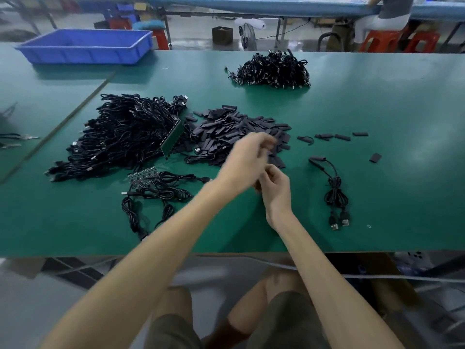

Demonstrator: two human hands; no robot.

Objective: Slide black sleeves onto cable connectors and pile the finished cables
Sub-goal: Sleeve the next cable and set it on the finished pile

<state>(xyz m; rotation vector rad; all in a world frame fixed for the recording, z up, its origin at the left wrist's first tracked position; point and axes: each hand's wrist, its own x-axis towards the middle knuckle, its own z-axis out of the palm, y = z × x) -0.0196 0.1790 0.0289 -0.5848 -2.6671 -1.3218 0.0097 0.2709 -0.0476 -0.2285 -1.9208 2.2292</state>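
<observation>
Head view: print on connectors too small to read. L hand, blurred, arm reaching fwd, over sleeve heap near-right edge; fingers curled, can't tell if pinching. R hand just nearside of heap, fingers curled in, grip unclear. Big cable pile left of heap; small cable pile beyond.

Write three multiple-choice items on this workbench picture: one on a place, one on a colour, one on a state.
1. Where is the blue bin? A at the near edge; B at the far left corner; C on the floor.
2. What colour is the table top? A white; B red; C green.
3. The coiled cable pair with USB plugs is: A lying on the table; B held in a hand; C inside the bin.
Key: 1 B, it stands at the far left; 2 C, the top is green; 3 A, it rests there with nothing touching it.
</observation>
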